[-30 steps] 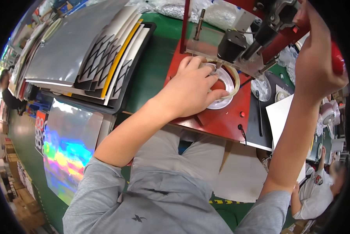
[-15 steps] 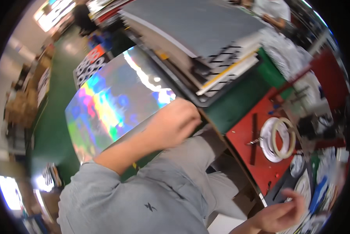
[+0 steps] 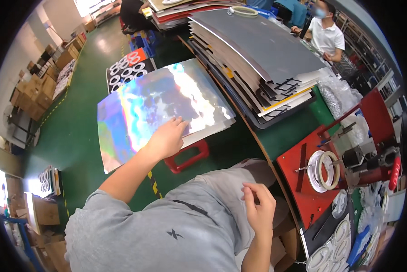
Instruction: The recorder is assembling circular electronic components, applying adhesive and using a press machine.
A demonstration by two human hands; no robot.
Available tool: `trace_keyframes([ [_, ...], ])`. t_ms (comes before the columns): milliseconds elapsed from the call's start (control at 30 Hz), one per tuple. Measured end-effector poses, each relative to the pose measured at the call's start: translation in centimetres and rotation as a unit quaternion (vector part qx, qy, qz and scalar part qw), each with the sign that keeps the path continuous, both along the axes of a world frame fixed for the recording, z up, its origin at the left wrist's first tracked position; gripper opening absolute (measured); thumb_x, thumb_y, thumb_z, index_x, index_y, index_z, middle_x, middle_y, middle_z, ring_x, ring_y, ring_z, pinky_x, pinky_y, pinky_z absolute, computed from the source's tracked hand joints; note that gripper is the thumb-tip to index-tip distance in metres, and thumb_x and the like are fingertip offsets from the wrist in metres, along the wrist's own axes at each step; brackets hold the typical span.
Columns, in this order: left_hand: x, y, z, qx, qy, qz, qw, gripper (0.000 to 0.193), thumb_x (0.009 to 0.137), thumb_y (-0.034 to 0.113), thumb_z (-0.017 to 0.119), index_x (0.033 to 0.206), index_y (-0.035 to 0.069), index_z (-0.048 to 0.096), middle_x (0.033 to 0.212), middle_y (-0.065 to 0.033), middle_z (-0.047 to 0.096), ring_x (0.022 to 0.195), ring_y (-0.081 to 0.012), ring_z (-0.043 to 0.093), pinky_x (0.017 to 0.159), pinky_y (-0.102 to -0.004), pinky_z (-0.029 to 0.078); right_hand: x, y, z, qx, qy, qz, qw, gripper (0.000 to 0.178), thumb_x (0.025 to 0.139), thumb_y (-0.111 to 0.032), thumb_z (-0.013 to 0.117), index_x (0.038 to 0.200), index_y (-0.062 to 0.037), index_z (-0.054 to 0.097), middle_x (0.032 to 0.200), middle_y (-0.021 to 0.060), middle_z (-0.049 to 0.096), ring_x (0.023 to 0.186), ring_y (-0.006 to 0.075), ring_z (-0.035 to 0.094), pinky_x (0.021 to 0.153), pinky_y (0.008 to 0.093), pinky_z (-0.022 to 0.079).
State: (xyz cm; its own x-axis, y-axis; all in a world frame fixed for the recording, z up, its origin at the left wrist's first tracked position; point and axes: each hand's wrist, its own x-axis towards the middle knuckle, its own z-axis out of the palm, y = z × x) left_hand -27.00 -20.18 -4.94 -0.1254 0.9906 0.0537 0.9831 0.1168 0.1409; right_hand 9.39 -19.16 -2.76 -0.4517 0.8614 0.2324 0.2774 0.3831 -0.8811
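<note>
Here, the left hand (image 3: 168, 137) lays outstretched fingers on a glossy, rainbow-silver, foil-like sheet (image 3: 156, 102), ungripped. The right hand (image 3: 260, 211) hangs empty, fingers half curled.

"Where does your head camera look from?"
"Above and behind your left hand (image 3: 167, 138), facing down, near enough that your grey shirt (image 3: 153, 226) spreads below it; the wide view reaches past your right hand (image 3: 260, 207)."
</note>
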Motion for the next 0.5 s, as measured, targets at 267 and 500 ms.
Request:
trace_keyframes([
  [267, -0.9, -2.7, 10.4, 0.302, 0.06, -0.034, 0.951, 0.024, 0.081, 0.003, 0.068, 0.104, 0.003, 0.075, 0.098, -0.0187, 0.076, 0.092, -0.0365, 0.074, 0.085, -0.0466, 0.058, -4.7, 4.0, 1.8, 0.062, 0.091, -0.06, 0.992, 0.052, 0.095, -0.006, 0.077, 0.143, 0.0001, 0.058, 0.125, 0.0165, 0.07, 0.111, 0.0262, 0.07, 0.098, 0.0371, 0.055],
  [500, 0.2, -3.4, 24.6, 0.594, 0.088, -0.15, 0.785, 0.025, 0.078, -0.014, 0.062, 0.094, 0.003, 0.072, 0.082, -0.0059, 0.068, 0.07, -0.0175, 0.063, 0.068, -0.0279, 0.05, -9.0, 5.5, 11.0, 0.235, 0.086, -0.045, 0.967, 0.085, 0.085, -0.013, 0.087, 0.156, 0.0013, 0.044, 0.15, 0.0221, 0.055, 0.136, 0.0365, 0.056, 0.116, 0.0433, 0.043],
])
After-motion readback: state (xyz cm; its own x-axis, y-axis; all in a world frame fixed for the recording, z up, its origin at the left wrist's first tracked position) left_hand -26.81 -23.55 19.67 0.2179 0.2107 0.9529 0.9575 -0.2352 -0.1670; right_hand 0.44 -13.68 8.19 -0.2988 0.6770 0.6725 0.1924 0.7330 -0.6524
